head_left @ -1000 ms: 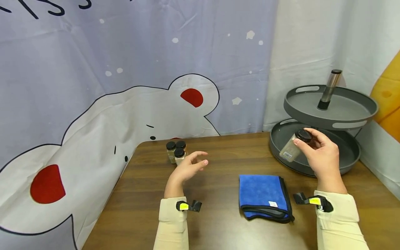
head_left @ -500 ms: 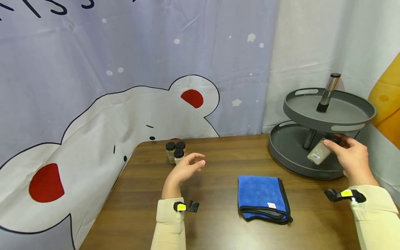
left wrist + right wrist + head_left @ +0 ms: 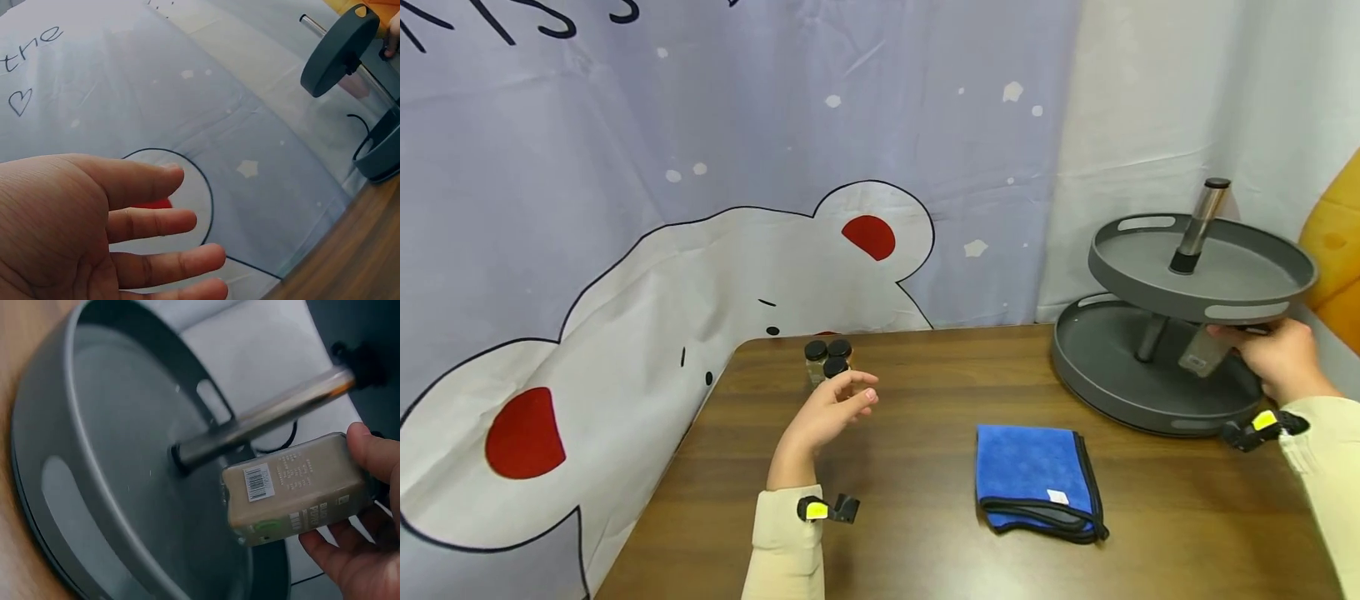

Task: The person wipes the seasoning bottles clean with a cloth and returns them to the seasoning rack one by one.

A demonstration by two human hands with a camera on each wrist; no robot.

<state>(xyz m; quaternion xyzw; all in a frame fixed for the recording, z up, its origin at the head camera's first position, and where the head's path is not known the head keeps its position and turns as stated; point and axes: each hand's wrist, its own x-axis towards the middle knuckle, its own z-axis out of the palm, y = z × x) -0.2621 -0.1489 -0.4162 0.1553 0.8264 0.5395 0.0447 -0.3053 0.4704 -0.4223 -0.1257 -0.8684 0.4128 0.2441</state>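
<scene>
My right hand [image 3: 1285,358] grips a spice jar [image 3: 294,487] by its capped end, between the two tiers of a grey round tray stand [image 3: 1202,283]. Tilted, the jar hangs over the lower tray [image 3: 119,419], its barcode label and tan contents showing in the right wrist view. The upper tier hides part of it in the head view. My left hand [image 3: 829,408] hovers with relaxed, spread fingers [image 3: 150,225] and holds nothing. Just behind it are three black-lidded jars [image 3: 815,354] grouped together, partly covered by the hand.
A folded blue cloth [image 3: 1036,479] with black edging lies on the wooden table [image 3: 917,517], between the arms. A metal post [image 3: 1199,225] rises through the stand's upper tray. Behind the table hangs a printed curtain [image 3: 737,167].
My right hand has carried the jar rightward and in under the upper tray, from in front of the stand. The left hand has drifted slightly left and down, staying relaxed.
</scene>
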